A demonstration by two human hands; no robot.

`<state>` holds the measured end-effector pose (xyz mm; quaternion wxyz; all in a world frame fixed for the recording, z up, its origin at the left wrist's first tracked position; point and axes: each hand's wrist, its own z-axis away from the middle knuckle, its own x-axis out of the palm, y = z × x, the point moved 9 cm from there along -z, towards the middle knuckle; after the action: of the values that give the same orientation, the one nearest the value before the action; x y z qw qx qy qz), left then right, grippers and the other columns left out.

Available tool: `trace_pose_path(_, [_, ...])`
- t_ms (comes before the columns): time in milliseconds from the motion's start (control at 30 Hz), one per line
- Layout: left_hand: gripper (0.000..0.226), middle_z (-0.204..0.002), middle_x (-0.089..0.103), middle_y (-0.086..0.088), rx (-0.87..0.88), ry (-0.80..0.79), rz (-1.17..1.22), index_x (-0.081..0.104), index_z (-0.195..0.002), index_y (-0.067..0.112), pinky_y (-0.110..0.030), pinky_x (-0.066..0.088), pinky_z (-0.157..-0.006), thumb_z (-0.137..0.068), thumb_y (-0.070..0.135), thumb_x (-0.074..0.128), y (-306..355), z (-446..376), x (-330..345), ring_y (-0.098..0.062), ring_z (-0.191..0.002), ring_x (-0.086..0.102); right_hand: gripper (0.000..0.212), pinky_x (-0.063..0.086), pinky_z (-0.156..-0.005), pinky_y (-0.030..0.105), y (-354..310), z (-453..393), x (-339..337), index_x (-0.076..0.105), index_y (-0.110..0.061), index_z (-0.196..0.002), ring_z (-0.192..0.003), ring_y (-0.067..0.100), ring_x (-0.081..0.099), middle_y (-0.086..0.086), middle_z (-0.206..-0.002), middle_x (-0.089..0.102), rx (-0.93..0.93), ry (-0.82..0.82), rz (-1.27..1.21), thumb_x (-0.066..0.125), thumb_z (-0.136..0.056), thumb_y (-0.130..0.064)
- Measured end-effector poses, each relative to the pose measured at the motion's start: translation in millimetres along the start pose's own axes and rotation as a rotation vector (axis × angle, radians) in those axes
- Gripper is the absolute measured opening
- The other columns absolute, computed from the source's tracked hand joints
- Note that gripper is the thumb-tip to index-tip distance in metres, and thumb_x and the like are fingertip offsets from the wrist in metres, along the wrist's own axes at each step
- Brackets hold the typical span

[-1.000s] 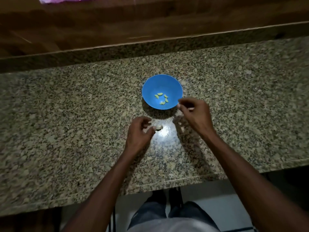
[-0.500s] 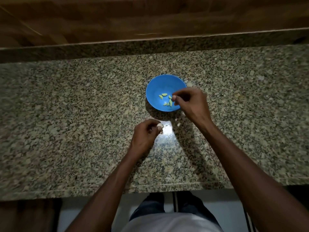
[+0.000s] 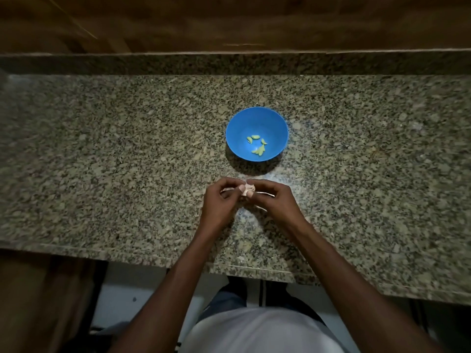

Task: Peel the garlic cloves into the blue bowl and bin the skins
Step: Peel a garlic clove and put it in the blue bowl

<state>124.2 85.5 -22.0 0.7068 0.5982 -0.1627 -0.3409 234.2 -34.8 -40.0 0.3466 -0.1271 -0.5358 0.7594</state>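
While my left hand (image 3: 219,200) and right hand (image 3: 274,200) pinch the garlic clove (image 3: 248,189) between their fingertips, the blue bowl (image 3: 237,133) sits at twelve o'clock.

1. Dim overall; a narrow light from above brightens the counter (image 3: 127,161) around the blue bowl (image 3: 235,138).
2. A pale glare patch lies just below the bowl.
3. The bowl casts a dark shadow toward the viewer.
4. Edges darken and bend; fine detail is soft.

Right hand (image 3: 274,200) back from blue bowl (image 3: 257,134), joining left hand (image 3: 220,200) on garlic clove (image 3: 248,188)
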Motion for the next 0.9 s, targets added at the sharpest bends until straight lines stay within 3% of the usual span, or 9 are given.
trace_pose_path(200, [0.012, -0.104, 0.078, -0.004, -0.016, 0.037, 0.026, 0.075, -0.108, 0.009, -0.033, 0.062, -0.085, -0.096, 0.006, 0.072, 3.3, 7.8, 3.0, -0.017, -0.099, 0.076, 0.033, 0.062, -0.079, 0.031, 2.2, 0.6, -11.7, 0.073, 0.003, -0.119, -0.1, 0.032, 0.077, 0.02, -0.108, 0.079, 0.007, 0.037, -0.127, 0.08, -0.087, 0.003])
trace_pose_path(300, [0.012, -0.104, 0.078, 0.0, 0.019, 0.02, -0.008, 0.076, -0.108, 0.007, -0.026, 0.06, -0.083, -0.098, 0.005, 0.069, 11.6, 13.4, 2.6, -0.013, -0.1, 0.074, 0.031, 0.063, -0.079, 0.034, -0.8, 0.2, -17.5, 0.074, 0.002, -0.117, -0.099, 0.034, 0.077, 0.019, -0.106, 0.079, -0.014, 0.05, -0.112, 0.082, -0.086, 0.0])
trace_pose_path(433, [0.018, -0.109, 0.078, 0.0, 0.028, -0.036, 0.033, 0.077, -0.112, 0.011, -0.037, 0.062, -0.09, -0.094, 0.011, 0.077, 18.9, 20.2, 4.7, -0.017, -0.104, 0.074, 0.029, 0.062, -0.077, 0.032, -7.5, 3.5, -14.7, 0.076, 0.0, -0.117, -0.092, 0.026, 0.078, 0.016, -0.105, 0.08, -0.042, 0.031, -0.112, 0.081, -0.089, -0.005])
trace_pose_path(700, [0.016, -0.109, 0.078, -0.002, 0.021, -0.036, 0.017, 0.079, -0.11, 0.011, -0.049, 0.061, -0.093, -0.097, 0.018, 0.075, 10.6, 24.4, -2.4, -0.02, -0.106, 0.074, 0.032, 0.06, -0.088, 0.033, 4.4, 4.6, -4.7, 0.074, -0.003, -0.124, -0.105, 0.028, 0.076, 0.015, -0.115, 0.078, 0.001, -0.032, -0.163, 0.076, -0.093, -0.008])
trace_pose_path(900, [0.013, -0.104, 0.077, 0.007, 0.087, -0.004, -0.148, 0.08, -0.106, 0.018, -0.04, 0.061, -0.092, -0.095, 0.023, 0.077, 12.6, 27.8, -7.0, -0.009, -0.104, 0.071, 0.03, 0.06, -0.083, 0.033, 8.6, 7.0, -4.9, 0.076, -0.006, -0.119, -0.102, 0.023, 0.076, 0.011, -0.112, 0.08, 0.043, -0.017, -0.102, 0.08, -0.091, -0.015])
